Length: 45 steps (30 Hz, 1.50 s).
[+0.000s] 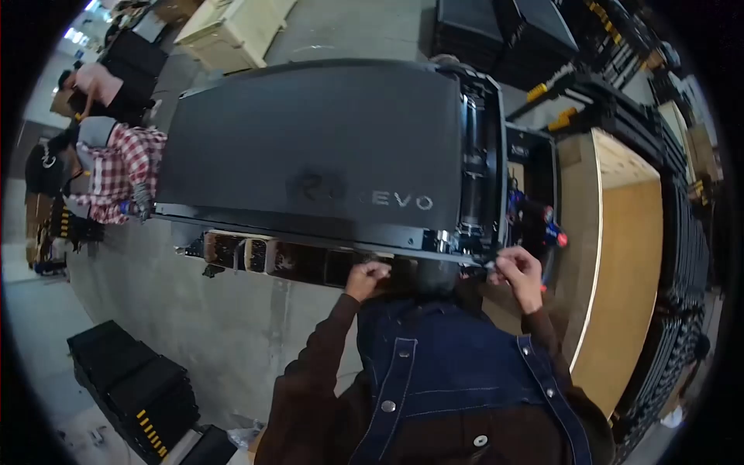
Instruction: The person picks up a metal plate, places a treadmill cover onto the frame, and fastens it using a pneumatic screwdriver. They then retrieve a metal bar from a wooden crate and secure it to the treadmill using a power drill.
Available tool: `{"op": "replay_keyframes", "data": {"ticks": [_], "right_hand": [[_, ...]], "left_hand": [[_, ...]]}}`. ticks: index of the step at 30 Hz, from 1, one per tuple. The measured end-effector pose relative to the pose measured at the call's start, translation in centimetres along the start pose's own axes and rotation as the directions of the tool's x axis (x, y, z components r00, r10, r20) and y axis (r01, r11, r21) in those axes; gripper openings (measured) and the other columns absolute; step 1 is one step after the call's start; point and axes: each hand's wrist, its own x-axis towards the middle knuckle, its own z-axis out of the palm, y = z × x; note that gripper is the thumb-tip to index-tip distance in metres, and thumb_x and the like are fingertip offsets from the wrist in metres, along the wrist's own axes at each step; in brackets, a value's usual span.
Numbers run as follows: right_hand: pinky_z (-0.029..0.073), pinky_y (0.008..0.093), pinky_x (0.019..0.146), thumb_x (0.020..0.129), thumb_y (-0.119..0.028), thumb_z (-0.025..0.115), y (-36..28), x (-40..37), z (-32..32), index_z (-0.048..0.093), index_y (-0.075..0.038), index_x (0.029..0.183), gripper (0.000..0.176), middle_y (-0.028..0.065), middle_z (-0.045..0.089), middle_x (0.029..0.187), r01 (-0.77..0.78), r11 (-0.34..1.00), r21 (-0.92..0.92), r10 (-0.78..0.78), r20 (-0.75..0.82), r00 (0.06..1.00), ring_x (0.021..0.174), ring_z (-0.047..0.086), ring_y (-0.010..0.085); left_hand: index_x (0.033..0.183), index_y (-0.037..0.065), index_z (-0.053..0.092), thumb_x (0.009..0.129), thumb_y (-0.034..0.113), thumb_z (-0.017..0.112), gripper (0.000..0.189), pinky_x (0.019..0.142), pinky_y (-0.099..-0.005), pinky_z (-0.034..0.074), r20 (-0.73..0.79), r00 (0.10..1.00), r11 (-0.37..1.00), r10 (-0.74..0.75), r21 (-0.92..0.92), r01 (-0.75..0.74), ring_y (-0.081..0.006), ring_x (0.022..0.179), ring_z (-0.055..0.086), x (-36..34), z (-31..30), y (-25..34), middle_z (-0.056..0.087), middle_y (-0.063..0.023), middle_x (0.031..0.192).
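Observation:
A treadmill [318, 139] with a black running belt lies across the view in front of me, the letters EVO near its right end. My left hand [367, 280] is held just below its near side rail [310, 236], fingers curled together; nothing shows in them. At the near right corner of the frame, my right hand [519, 275] pinches with thumb and fingers. Whatever is between those fingertips is too small to make out. Beside that corner, the roller [471, 155] shows uncovered at the belt's right end.
A co-worker in a checked shirt [105, 167] stands at the treadmill's left end, a gloved hand near it. Another person [97, 81] is behind. An open wooden crate [620, 263] stands at right, a pale crate [229, 35] at the back, stacked black parts [132, 380] lower left.

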Motion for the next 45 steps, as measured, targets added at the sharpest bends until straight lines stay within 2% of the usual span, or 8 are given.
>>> {"op": "replay_keyframes", "data": {"ticks": [5, 18, 21, 28, 34, 39, 41, 45], "right_hand": [[0.052, 0.0224, 0.063, 0.094, -0.006, 0.07, -0.1, 1.4, 5.0, 0.066, 0.001, 0.1, 0.01, 0.0013, 0.065, 0.08, -0.007, 0.991, -0.135, 0.048, 0.296, 0.954, 0.07, 0.063, 0.0072], [0.048, 0.0288, 0.062, 0.089, -0.006, 0.071, -2.0, 1.6, 1.8, 0.068, 0.0, 0.095, 0.009, 0.007, 0.067, 0.079, 0.336, 0.863, -0.376, -0.151, 0.443, 0.884, 0.069, 0.063, 0.0139], [0.046, 0.0305, 0.059, 0.088, -0.005, 0.072, -0.8, 1.5, 1.1, 0.07, -0.001, 0.097, 0.01, 0.0079, 0.066, 0.076, 0.489, 0.77, -0.409, -0.286, 0.464, 0.838, 0.065, 0.062, 0.0179], [0.05, 0.0301, 0.066, 0.089, -0.008, 0.07, 2.6, 0.2, 2.5, 0.069, 0.001, 0.098, 0.013, 0.0098, 0.068, 0.081, 0.068, 0.955, -0.287, 0.026, 0.311, 0.95, 0.073, 0.064, 0.0155], [0.051, 0.0322, 0.065, 0.089, -0.007, 0.071, 0.8, 1.4, 2.6, 0.071, -0.001, 0.098, 0.011, 0.0108, 0.069, 0.08, 0.188, 0.86, -0.475, -0.073, 0.25, 0.965, 0.071, 0.065, 0.0191], [0.051, 0.0438, 0.069, 0.082, -0.008, 0.069, -1.2, 4.1, 2.5, 0.068, -0.002, 0.092, 0.011, 0.014, 0.063, 0.085, 0.414, 0.5, -0.76, -0.291, 0.303, 0.907, 0.082, 0.064, 0.0354], [0.052, 0.046, 0.071, 0.077, -0.005, 0.067, -0.9, 4.7, 3.1, 0.064, -0.003, 0.086, 0.009, 0.0151, 0.061, 0.087, 0.409, 0.34, -0.847, -0.228, 0.348, 0.909, 0.087, 0.063, 0.0364], [0.052, 0.0445, 0.073, 0.076, -0.005, 0.067, -0.7, 5.3, 3.6, 0.065, -0.003, 0.088, 0.012, 0.0149, 0.06, 0.089, 0.416, 0.309, -0.855, -0.219, 0.362, 0.906, 0.088, 0.063, 0.0351]], "left_hand": [[0.118, -0.001, 0.068, 0.1, 0.017, 0.064, 0.026, 0.072, -0.0276, 0.056, -0.051, 0.995, 0.992, -0.09, 0.089, 0.094, -0.0137, 0.079, 0.068, -4.6, 16.3, 13.8, 0.073, -0.0099, 0.097], [0.117, -0.002, 0.067, 0.098, 0.012, 0.066, 0.024, 0.072, -0.0282, 0.054, 0.198, 0.931, 0.951, -0.308, 0.079, 0.298, -0.0145, 0.081, 0.066, -1.5, 21.5, 15.2, 0.07, -0.0091, 0.096], [0.109, -0.001, 0.067, 0.093, 0.005, 0.07, 0.018, 0.072, -0.0269, 0.055, 0.105, 0.989, 0.958, -0.104, 0.276, 0.072, -0.0128, 0.079, 0.066, -1.3, 21.5, 14.2, 0.068, -0.0064, 0.094], [0.102, 0.0, 0.072, 0.089, 0.004, 0.071, 0.014, 0.072, -0.0271, 0.053, 0.22, 0.955, 0.612, 0.198, 0.733, -0.296, -0.016, 0.08, 0.069, -3.5, 22.1, 14.0, 0.071, -0.0095, 0.093], [0.106, 0.001, 0.071, 0.089, 0.003, 0.069, 0.018, 0.073, -0.0316, 0.055, 0.353, 0.927, 0.62, 0.13, 0.701, -0.354, -0.0229, 0.081, 0.071, -0.4, 22.3, 16.5, 0.071, -0.0134, 0.093], [0.106, 0.004, 0.069, 0.083, 0.007, 0.07, 0.023, 0.1, -0.0407, 0.048, 0.707, 0.705, 0.079, 0.059, 0.701, -0.709, -0.0296, 0.111, 0.063, 6.3, 22.7, 21.9, 0.068, -0.0094, 0.107], [0.105, 0.006, 0.069, 0.084, 0.014, 0.07, 0.022, 0.109, -0.047, 0.039, 0.913, 0.401, -0.159, -0.077, 0.386, -0.909, -0.0267, 0.118, 0.057, 8.7, 23.1, 22.5, 0.066, -0.0073, 0.114], [0.089, 0.008, 0.067, 0.089, 0.022, 0.065, 0.014, 0.102, -0.0423, 0.04, 0.854, 0.154, -0.07, -0.497, 0.137, -0.988, -0.0242, 0.102, 0.056, 12.5, 23.8, 22.7, 0.06, -0.0063, 0.095]]}}
